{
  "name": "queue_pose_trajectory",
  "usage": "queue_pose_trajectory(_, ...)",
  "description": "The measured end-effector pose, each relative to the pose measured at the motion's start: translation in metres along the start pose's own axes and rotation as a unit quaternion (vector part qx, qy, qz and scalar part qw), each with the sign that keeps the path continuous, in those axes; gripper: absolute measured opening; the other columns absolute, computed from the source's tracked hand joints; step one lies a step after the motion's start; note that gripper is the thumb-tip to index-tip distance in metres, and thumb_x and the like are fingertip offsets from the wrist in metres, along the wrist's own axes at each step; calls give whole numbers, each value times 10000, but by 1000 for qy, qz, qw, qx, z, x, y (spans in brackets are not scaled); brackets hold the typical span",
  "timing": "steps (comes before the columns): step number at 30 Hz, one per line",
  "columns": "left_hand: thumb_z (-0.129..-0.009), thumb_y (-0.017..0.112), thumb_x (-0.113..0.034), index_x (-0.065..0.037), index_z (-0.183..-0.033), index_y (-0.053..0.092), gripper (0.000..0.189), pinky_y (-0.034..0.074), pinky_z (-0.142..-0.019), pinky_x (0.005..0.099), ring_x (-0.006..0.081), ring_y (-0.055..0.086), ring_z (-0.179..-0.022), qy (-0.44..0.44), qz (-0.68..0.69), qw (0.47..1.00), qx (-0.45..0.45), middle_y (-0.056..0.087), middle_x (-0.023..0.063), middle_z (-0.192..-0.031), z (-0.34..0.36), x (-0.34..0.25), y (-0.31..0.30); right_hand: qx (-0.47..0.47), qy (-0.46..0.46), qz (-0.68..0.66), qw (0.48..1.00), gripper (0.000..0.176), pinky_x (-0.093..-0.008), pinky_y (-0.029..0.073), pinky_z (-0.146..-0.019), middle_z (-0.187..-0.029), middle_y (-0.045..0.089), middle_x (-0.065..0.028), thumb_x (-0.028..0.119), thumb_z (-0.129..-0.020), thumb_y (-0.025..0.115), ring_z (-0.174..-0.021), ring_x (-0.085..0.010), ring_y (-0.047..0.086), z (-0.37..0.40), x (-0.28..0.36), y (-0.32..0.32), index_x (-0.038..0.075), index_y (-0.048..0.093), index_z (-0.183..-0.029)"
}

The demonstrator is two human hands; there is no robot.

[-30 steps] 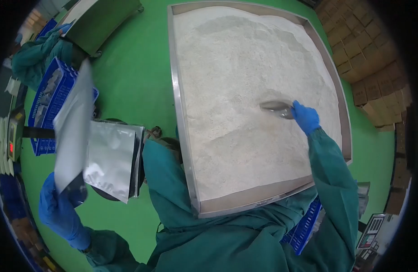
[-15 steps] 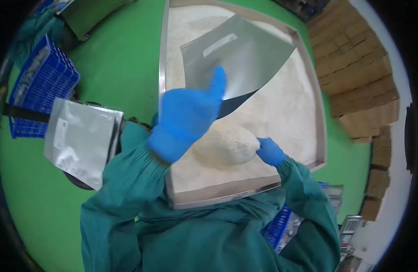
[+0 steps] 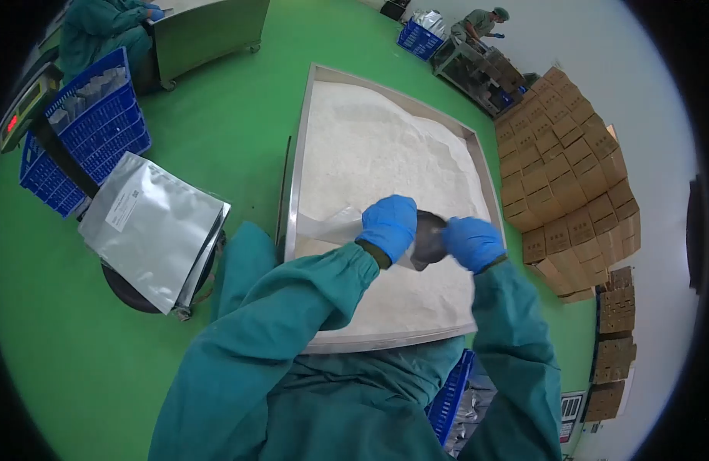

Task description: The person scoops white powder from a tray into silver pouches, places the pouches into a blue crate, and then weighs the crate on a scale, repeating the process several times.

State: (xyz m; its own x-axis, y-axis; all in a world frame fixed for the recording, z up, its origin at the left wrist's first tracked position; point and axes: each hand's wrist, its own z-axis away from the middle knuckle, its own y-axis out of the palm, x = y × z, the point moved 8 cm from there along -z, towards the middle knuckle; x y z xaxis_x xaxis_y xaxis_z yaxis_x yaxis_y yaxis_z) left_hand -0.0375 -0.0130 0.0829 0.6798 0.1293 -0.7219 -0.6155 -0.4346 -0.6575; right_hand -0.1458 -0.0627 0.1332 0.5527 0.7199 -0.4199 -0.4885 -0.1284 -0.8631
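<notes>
My left hand (image 3: 389,227) is closed around the silver foil bag (image 3: 331,228), which lies tilted over the powder, its pale side reaching left. Just right of it, my right hand (image 3: 475,243) is closed at the edge of a dark grey rounded scoop (image 3: 429,240) at the bag's mouth. The scoop's handle is hidden in my fingers, and how far it reaches into the bag cannot be made out. Beneath both hands, white powder (image 3: 370,146) fills a large metal-rimmed tray (image 3: 295,184).
Flat foil bags (image 3: 151,238) are stacked on a scale at left, beside a blue basket (image 3: 89,131) of bags. Another basket (image 3: 450,396) stands by my lap. Cartons (image 3: 569,184) line the right wall. Co-workers (image 3: 101,38) are at the upper left and the far back.
The foil bag has swung down and toward me. My right hand has brought the powder-heaped scoop up to the bag; the heap no longer shows. The camera view has lifted, showing more room.
</notes>
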Motion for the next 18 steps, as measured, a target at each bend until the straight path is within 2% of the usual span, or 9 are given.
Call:
queue_pose_trajectory(2,-759,489,-138,-66,-756,603,135,475,-640,420,335,589,-732,3,16,1000,0,605,163,-786,-10,24,7,-20,-76,121,989,153,-400,486,-610,-826,619,-157,171,-759,524,-763,-318,612,12,-37,-1,73,639,-785)
queue_pose_trajectory(3,-762,484,-146,-60,-752,601,145,470,-642,424,337,584,-729,8,-5,1000,9,602,164,-783,-17,40,14,-37,-74,109,991,126,-402,483,-596,-852,612,-157,149,-750,526,-730,-324,606,24,-52,-13,78,627,-777)
queue_pose_trajectory(4,-765,479,-154,-54,-747,598,157,466,-643,429,339,579,-725,12,-26,999,21,598,165,-780,-24,57,21,-17,19,44,999,160,-423,475,-603,-805,610,-165,192,-782,503,-699,-335,594,37,-62,-33,77,613,-771)
queue_pose_trajectory(5,-783,468,-169,-47,-758,599,180,465,-647,426,338,577,-726,16,-33,998,47,595,169,-784,-28,68,22,-33,108,18,993,218,-441,470,-624,-770,611,-168,231,-814,463,-704,-345,592,31,-93,-4,69,604,-774)
queue_pose_trajectory(8,-842,429,-229,-37,-798,601,261,464,-649,411,336,572,-734,63,-79,992,75,591,171,-801,-34,85,18,111,38,-72,991,253,-435,475,-667,-809,624,-177,230,-814,458,-769,-338,604,-10,-73,134,47,632,-801)
queue_pose_trajectory(11,-861,430,-245,-53,-816,609,266,468,-648,399,330,571,-733,-10,-43,989,139,596,156,-795,-31,95,17,246,-109,-139,953,316,-418,479,-711,-854,630,-164,291,-813,455,-805,-324,607,-30,45,296,57,624,-941)
queue_pose_trajectory(12,-861,430,-245,-53,-816,609,266,468,-648,399,330,571,-733,-19,-43,988,148,596,156,-795,-28,101,22,196,-152,-242,938,323,-431,468,-728,-885,624,-167,295,-833,413,-813,-336,600,-30,91,334,71,578,-997)
queue_pose_trajectory(14,-852,457,-247,-70,-818,613,239,472,-650,394,323,570,-726,50,-77,993,67,599,142,-787,-34,94,13,260,-105,-260,924,306,-461,449,-721,-880,610,-180,317,-850,385,-786,-369,585,-35,149,325,70,525,-963)
queue_pose_trajectory(18,-846,475,-244,-72,-814,613,223,474,-650,394,318,572,-724,36,-78,994,74,602,132,-787,-48,96,8,240,-81,-303,919,311,-467,440,-700,-826,603,-203,300,-851,384,-769,-380,571,-16,101,287,46,531,-953)
